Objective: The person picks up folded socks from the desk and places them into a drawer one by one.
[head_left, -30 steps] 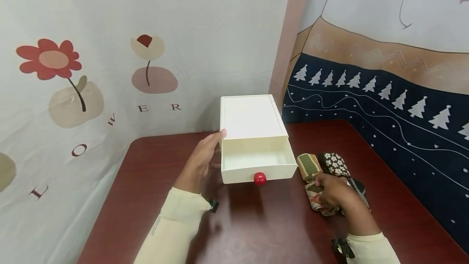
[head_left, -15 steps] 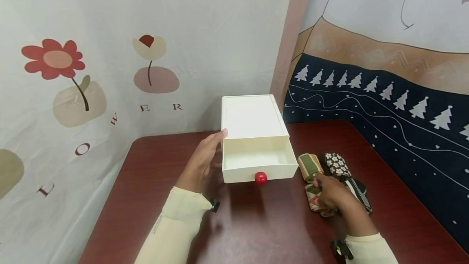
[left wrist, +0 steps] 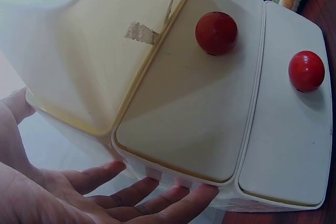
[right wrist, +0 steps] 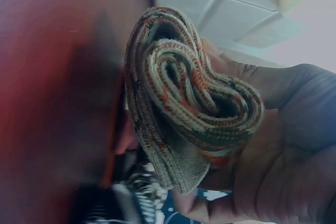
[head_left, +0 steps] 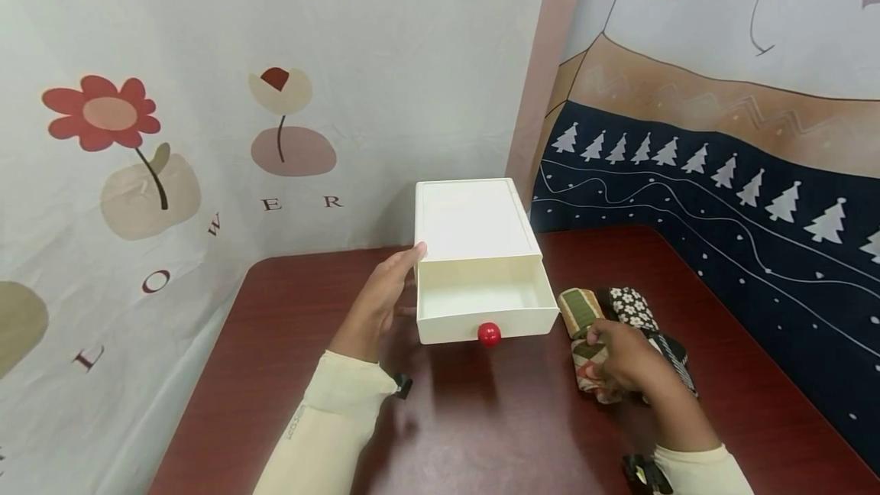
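A white drawer unit (head_left: 474, 216) stands on the table, its top drawer (head_left: 447, 330) pulled out with a bare inside and a red ball knob (head_left: 489, 334). My left hand (head_left: 374, 296) rests against the unit's left side, thumb at the upper edge, the fingers (left wrist: 131, 195) extended along the wall. To the right of the unit, my right hand (head_left: 627, 357) pinches a rolled sock (right wrist: 184, 93) with a diamond pattern between thumb and fingers. Beside it are a green-and-cream rolled sock (head_left: 580, 310) and a black one with white flowers (head_left: 629, 307).
Two lower drawers (left wrist: 184, 103) are closed, each with a red knob. A black-and-white striped sock (head_left: 670, 354) lies partly hidden behind my right hand. The dark red table (head_left: 296, 312) meets printed cloths (head_left: 385, 98) at the back and right.
My right hand has shifted and lifted very slightly with the diamond-patterned sock. The left hand and the drawer unit keep their places.
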A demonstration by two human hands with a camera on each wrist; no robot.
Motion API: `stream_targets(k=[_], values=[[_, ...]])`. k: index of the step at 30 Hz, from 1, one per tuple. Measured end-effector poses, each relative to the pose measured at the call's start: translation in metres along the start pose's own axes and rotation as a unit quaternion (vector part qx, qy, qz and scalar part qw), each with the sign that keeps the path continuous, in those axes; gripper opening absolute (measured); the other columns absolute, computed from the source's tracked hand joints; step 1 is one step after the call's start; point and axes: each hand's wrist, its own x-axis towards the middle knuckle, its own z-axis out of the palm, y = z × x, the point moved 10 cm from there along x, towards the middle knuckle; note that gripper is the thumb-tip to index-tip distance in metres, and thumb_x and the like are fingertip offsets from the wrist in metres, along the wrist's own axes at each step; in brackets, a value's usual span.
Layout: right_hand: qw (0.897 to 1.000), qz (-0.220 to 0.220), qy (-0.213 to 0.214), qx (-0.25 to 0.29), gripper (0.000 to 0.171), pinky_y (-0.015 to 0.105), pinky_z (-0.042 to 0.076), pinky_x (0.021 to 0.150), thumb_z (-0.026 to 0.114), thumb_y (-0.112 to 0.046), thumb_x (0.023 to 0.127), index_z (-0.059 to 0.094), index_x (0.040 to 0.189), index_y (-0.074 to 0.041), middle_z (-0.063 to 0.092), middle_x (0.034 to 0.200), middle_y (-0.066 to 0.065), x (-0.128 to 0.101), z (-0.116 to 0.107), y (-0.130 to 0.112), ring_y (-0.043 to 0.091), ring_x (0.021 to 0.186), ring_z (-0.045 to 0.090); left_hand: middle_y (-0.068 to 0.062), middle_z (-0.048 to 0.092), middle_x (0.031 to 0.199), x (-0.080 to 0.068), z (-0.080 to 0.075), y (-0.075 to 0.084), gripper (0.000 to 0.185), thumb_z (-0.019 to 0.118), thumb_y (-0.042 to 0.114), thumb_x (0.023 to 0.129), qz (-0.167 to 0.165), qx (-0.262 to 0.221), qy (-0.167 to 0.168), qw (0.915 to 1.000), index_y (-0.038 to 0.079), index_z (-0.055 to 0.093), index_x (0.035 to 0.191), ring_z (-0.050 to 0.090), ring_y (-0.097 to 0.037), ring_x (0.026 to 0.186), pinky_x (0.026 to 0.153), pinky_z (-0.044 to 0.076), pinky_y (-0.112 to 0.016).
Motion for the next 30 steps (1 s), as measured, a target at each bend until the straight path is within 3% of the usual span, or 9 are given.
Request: stream_targets(k=[4, 10, 19, 25, 30], values=[[0.998, 0.006, 0.012, 0.056, 0.043, 0.038, 0.061, 0.054, 0.087, 0.011, 0.078, 0.060, 0.109, -0.002, 0.066, 0.096, 0.022, -0.004, -0.008, -0.008, 0.024, 0.063, 0.069, -0.014, 0.064, 0.150, -0.001, -0.002, 0.000, 0.076, 0.062, 0.069, 0.102, -0.002, -0.001, 0.003, 1.0000, 0.019, 0.052, 0.157, 0.057, -0.034, 0.146, 0.110, 0.051, -0.069], [0.998, -0.020, 0.067, -0.004, 0.042, 0.034, 0.055, 0.062, 0.093, 0.000, 0.077, 0.066, 0.109, -0.007, 0.067, 0.099, 0.019, -0.013, -0.028, -0.025, 0.028, 0.084, 0.060, -0.014, 0.063, 0.152, -0.002, -0.002, 0.001, 0.077, 0.061, 0.070, 0.102, 0.002, 0.003, 0.005, 1.0000, 0.019, 0.051, 0.158, 0.056, -0.035, 0.148, 0.112, 0.050, -0.072], [0.991, -0.027, 0.125, -0.024, 0.042, 0.037, 0.056, 0.068, 0.097, -0.010, 0.080, 0.070, 0.113, -0.008, 0.065, 0.109, 0.024, -0.029, -0.052, -0.047, 0.036, 0.094, 0.060, -0.013, 0.056, 0.156, -0.003, 0.000, 0.001, 0.080, 0.063, 0.070, 0.100, 0.011, -0.004, -0.002, 0.9999, 0.018, 0.049, 0.160, 0.050, -0.040, 0.151, 0.112, 0.048, -0.072], [0.983, -0.043, 0.173, -0.030, 0.043, 0.047, 0.060, 0.073, 0.097, -0.011, 0.081, 0.073, 0.117, -0.007, 0.063, 0.120, 0.031, -0.040, -0.068, -0.061, 0.043, 0.097, 0.061, -0.011, 0.055, 0.157, -0.004, -0.001, 0.002, 0.079, 0.062, 0.071, 0.101, 0.015, 0.007, -0.001, 0.9999, 0.020, 0.049, 0.160, 0.051, -0.038, 0.152, 0.110, 0.050, -0.070], [0.971, -0.061, 0.230, -0.040, 0.047, 0.053, 0.056, 0.078, 0.096, -0.013, 0.084, 0.077, 0.126, -0.004, 0.063, 0.129, 0.033, -0.049, -0.084, -0.078, 0.051, 0.105, 0.065, -0.011, 0.055, 0.158, -0.005, -0.001, 0.001, 0.080, 0.062, 0.071, 0.100, 0.009, 0.005, 0.002, 0.9999, 0.020, 0.049, 0.161, 0.050, -0.038, 0.153, 0.111, 0.049, -0.071]])
